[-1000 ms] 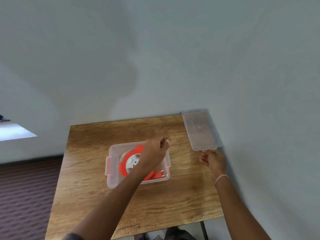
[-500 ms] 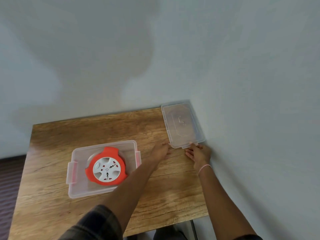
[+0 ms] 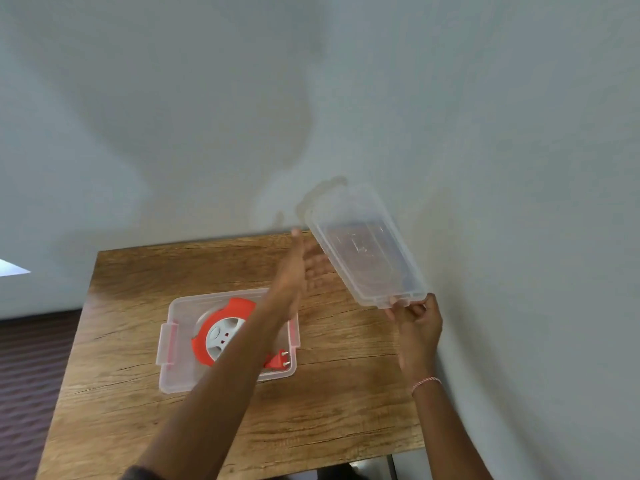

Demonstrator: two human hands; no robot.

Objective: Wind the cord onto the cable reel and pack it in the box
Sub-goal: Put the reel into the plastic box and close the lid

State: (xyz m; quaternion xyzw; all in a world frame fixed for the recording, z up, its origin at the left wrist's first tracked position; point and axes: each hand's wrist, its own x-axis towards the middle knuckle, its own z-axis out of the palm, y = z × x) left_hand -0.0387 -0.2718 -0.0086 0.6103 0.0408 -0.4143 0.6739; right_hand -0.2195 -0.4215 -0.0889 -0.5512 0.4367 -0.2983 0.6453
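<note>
**Head view: lid lifted in your right hand, reel lying in the box**

Your right hand (image 3: 417, 322) pinches the near short edge of the clear lid (image 3: 365, 247) between thumb and fingers, holding it tilted up off the bench (image 3: 329, 403), close beside the wall (image 3: 519, 168). A thin bracelet (image 3: 425, 382) sits on that wrist. Your left hand (image 3: 299, 268) reaches forward with the fingers spread and blurred, just beside the lid's left long edge; you cannot tell whether it touches the lid.

Under your left forearm, the clear box (image 3: 173, 362) stands uncovered on the bench, with pink latches at both ends. The orange and white cable reel (image 3: 221, 332) lies flat inside it, partly hidden by the arm. The orange plug (image 3: 277, 360) rests in the box's near right corner, prongs pointing right.
</note>
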